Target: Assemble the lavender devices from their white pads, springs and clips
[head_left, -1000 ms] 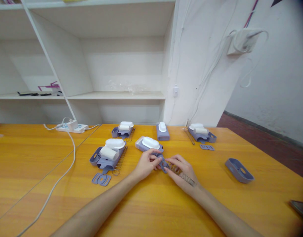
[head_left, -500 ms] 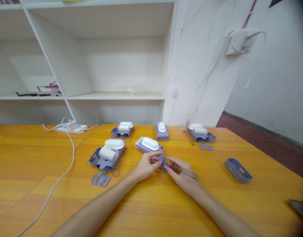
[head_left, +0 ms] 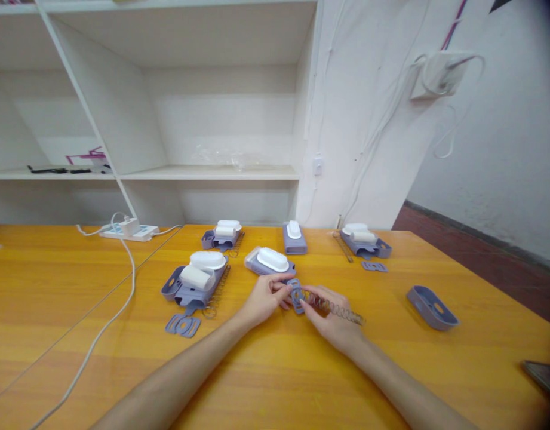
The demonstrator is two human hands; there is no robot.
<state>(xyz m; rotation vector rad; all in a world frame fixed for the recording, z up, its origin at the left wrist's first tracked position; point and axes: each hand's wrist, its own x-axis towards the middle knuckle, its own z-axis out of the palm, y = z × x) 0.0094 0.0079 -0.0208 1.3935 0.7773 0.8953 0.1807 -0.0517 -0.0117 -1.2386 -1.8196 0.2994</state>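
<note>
Between my hands is a flat grey-purple plastic plate (head_left: 296, 295) with cut-out slots. My left hand (head_left: 266, 300) pinches its left side between thumb and fingers. A long metal coil spring (head_left: 332, 309) lies across my right hand (head_left: 335, 319), which is closed around it. The spring's left end meets the plate; whether it is hooked in I cannot tell. My right thumb tip is at the plate's lower right edge. Just beyond my left hand lies a grey-purple casing with a white oval cover (head_left: 273, 260). To the right rests an oval grey-purple shell (head_left: 433, 307) with a hole.
Sets of casings, white rolls and springs lie at the left (head_left: 196, 280), the back (head_left: 227, 234) and the back right (head_left: 362, 239). Another slotted plate (head_left: 183, 325) is front left. A white cable (head_left: 132, 280) runs from a power strip (head_left: 129, 230). A dark object (head_left: 543, 377) sits far right.
The slotted plate has turned slightly, so more of its face shows. The spring's free end has shifted a little to the right. Both hands keep their grip.
</note>
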